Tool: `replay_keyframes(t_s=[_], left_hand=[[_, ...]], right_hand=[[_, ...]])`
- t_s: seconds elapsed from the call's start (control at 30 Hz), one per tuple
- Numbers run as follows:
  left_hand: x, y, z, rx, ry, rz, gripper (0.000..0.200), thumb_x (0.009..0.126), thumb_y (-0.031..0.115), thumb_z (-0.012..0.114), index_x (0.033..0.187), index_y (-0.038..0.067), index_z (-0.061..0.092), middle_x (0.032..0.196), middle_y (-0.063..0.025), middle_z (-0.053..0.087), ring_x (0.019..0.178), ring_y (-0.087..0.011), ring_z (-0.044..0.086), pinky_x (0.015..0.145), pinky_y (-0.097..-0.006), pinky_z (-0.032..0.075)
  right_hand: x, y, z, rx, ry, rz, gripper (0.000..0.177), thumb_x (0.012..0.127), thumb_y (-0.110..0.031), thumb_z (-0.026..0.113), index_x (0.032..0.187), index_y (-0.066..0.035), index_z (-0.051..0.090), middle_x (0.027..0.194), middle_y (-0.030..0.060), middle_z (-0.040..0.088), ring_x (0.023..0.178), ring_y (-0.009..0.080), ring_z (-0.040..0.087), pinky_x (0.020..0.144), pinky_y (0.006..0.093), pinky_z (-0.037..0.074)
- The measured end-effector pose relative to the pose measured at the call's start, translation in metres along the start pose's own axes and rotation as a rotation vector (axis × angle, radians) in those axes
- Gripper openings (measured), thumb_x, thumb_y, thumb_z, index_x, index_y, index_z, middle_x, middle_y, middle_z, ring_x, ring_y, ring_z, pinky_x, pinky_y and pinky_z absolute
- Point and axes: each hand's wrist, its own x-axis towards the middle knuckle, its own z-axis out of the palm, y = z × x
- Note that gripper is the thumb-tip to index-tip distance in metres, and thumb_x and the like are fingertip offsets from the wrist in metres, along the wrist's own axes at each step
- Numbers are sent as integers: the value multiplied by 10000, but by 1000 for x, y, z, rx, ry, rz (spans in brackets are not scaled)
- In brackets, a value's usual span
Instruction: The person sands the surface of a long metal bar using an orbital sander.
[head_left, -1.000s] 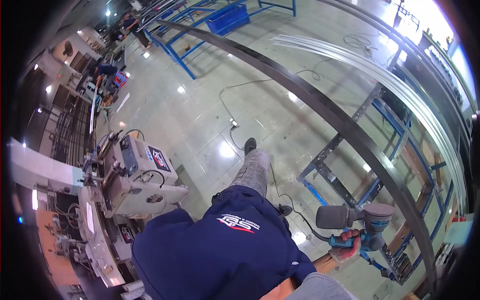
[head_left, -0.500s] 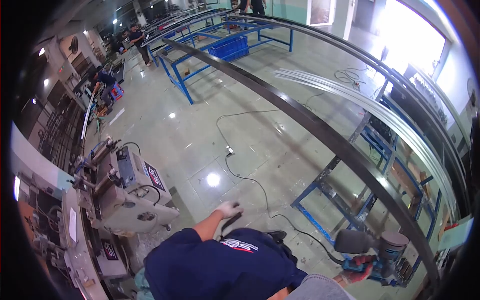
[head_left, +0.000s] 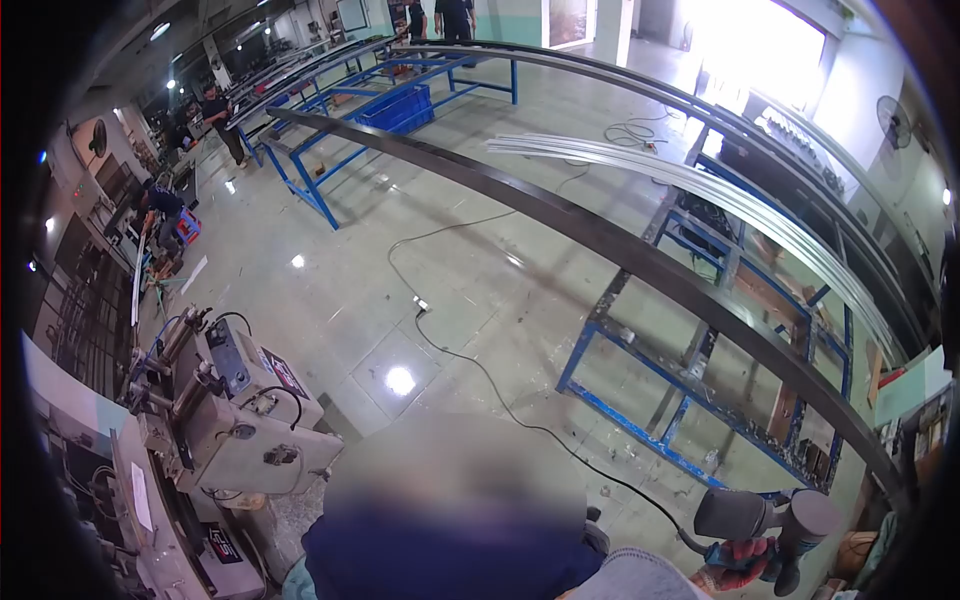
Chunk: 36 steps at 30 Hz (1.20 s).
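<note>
My right hand [head_left: 738,562], in a red and dark glove, is at the lower right. Its fingers are wrapped round a corded power tool that looks like a sander [head_left: 808,518], with a round grey head and a dark grey rounded bag or canister [head_left: 735,514]. A black cord [head_left: 640,484] runs from it across the floor. Above the tool, a long dark metal profile [head_left: 640,250] lies across blue frames, apart from the hand. My navy shirt [head_left: 440,560] fills the bottom middle. A blurred patch covers the area above it, and my left hand does not show.
A blue stand [head_left: 625,436] supports the profile on the right. Pale metal strips [head_left: 680,175] lie beyond it. A cutting machine [head_left: 258,425] stands at left. A blue crate [head_left: 396,108] sits under the far rack. Other people [head_left: 220,118] are farther back.
The scene has shifted left in view. My gloved left hand, seen earlier in front of my body with something dark, no longer shows. The sander has shifted slightly right and turned in my right hand.
</note>
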Motion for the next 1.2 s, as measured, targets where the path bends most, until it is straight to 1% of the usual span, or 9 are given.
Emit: replay_keyframes(t_s=[0.1, 0.3, 0.4, 0.63, 0.7, 0.73, 1.0, 1.1, 1.2], left_hand=[[-49, -29, 73, 178, -174, -50, 798, 949, 652, 741, 1499, 74, 758, 1504, -198, 758, 1407, -378, 694, 1185, -482, 524], [-114, 21, 207, 242, -214, 34, 749, 957, 663, 742, 1461, 112, 789, 1413, -161, 800, 1227, -315, 755, 1031, -452, 585], [-133, 110, 256, 262, -144, 250, 725, 960, 668, 742, 1443, 131, 805, 1367, -142, 822, 1137, -284, 786, 954, -437, 616], [-265, 310, 279, 141, 8, 692, 868, 947, 641, 729, 1543, 9, 703, 1542, -262, 721, 1459, -398, 676, 1242, -466, 513], [-245, 330, 301, 238, -19, 689, 856, 951, 631, 729, 1541, 11, 707, 1545, -263, 719, 1455, -402, 678, 1239, -466, 515], [-230, 338, 313, 285, -33, 688, 850, 953, 627, 728, 1540, 11, 709, 1546, -263, 718, 1452, -404, 679, 1238, -466, 516], [-164, 371, 427, 222, -249, 314, 888, 893, 627, 841, 1497, -16, 737, 1464, -249, 769, 1363, -395, 727, 1179, -467, 555], [-177, 411, 461, 295, -261, 283, 770, 897, 619, 852, 1375, 18, 811, 1100, -145, 812, 941, -301, 763, 845, -477, 616], [-171, 481, 495, 350, -236, 374, 729, 891, 606, 848, 1351, 40, 827, 1103, -155, 819, 1003, -298, 778, 876, -471, 616]], right_hand=[[-5, -64, 29, 530, 42, 435, 703, 1204, -597, 392, 1450, 11, 647, 1116, 136, 783, 1178, 359, 682, 1144, 621, 438], [46, -64, -52, 870, -85, 644, 579, 1192, -479, 477, 1506, -8, 594, 1073, 88, 685, 1038, 288, 611, 977, 536, 437], [92, -57, -91, 959, -152, 652, 536, 1185, -420, 520, 1535, -17, 568, 1051, 64, 636, 968, 253, 575, 894, 494, 436], [184, -35, -162, 1069, -325, 654, 508, 1171, -282, 620, 1601, -38, 506, 1000, 8, 521, 805, 170, 491, 700, 395, 434], [204, -29, -172, 1085, -356, 618, 520, 1167, -243, 649, 1620, -44, 489, 986, -8, 489, 759, 147, 468, 644, 366, 433], [217, -29, -159, 1164, -393, 615, 596, 1140, -265, 663, 1647, -40, 447, 1041, 31, 631, 842, 204, 661, 687, 375, 561], [341, -6, -174, 899, -122, 490, 601, 1126, -281, 684, 1631, -34, 471, 1068, 54, 647, 866, 223, 675, 710, 395, 575], [392, 4, -165, 785, -45, 448, 603, 1121, -286, 692, 1625, -32, 480, 1078, 63, 654, 875, 230, 681, 719, 402, 580], [431, 13, -161, 667, 36, 409, 605, 1116, -292, 700, 1619, -30, 489, 1089, 71, 660, 884, 237, 686, 728, 409, 585]])
